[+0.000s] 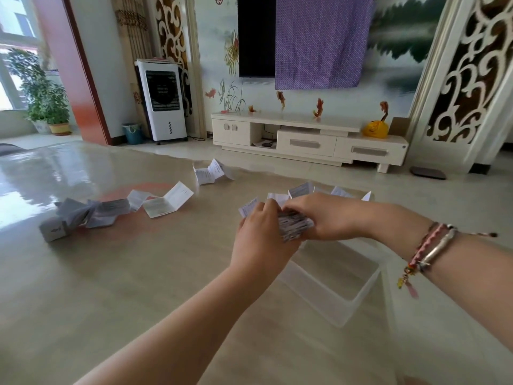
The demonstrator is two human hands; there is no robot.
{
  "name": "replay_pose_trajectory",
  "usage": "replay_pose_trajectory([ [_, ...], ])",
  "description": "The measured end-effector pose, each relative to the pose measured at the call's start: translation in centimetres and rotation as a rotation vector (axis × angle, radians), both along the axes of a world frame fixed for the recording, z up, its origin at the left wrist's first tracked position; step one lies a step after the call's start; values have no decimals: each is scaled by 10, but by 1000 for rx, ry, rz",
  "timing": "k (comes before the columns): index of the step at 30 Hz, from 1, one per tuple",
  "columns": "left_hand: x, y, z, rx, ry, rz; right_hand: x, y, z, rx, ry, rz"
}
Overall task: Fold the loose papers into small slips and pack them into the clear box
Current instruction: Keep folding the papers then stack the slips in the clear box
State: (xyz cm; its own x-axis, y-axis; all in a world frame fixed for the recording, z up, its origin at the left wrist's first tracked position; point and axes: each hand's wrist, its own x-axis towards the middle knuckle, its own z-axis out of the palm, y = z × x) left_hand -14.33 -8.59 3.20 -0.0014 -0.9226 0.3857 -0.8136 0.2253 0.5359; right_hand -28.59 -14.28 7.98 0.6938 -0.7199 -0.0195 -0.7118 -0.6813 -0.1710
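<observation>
Both hands work one printed white paper strip folded into a thick accordion wad (294,225): the left hand (259,240) and right hand (330,218) each keep a closed grip on it, pinching it from either side. Its unfolded tail (319,191) trails beyond the grip. Directly beneath sits the clear rectangular plastic box (344,298), seemingly empty. Left of the grip, on the glossy beige table (111,273), lie a crumpled half-folded strip (116,211) and a smaller zigzag leaflet (212,172), so most of the task remains.

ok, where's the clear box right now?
In the head view the clear box sits on the table at lower right of centre, directly beneath both hands, left hand and right hand, which hold a folded paper stack above it.
</observation>
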Motion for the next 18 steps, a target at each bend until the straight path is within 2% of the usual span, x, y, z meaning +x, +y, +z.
replay_pose_trajectory([
  [5, 4, 10, 6, 10, -217, -43, -2, -2, -3, 18, 129, 20],
  [8, 17, 11, 6, -10, -236, -26, 0, 1, 1, 44, 184, 12],
  [11, 28, 8, 5, 107, 25, 1, 3, 5, 1, 75, 183, -14],
  [15, 24, -5, -7, 389, 618, 30, 7, 14, -15, 105, 143, -20],
  [18, 14, -15, -18, 417, 802, 21, 2, 20, -22, 98, 135, 21],
])
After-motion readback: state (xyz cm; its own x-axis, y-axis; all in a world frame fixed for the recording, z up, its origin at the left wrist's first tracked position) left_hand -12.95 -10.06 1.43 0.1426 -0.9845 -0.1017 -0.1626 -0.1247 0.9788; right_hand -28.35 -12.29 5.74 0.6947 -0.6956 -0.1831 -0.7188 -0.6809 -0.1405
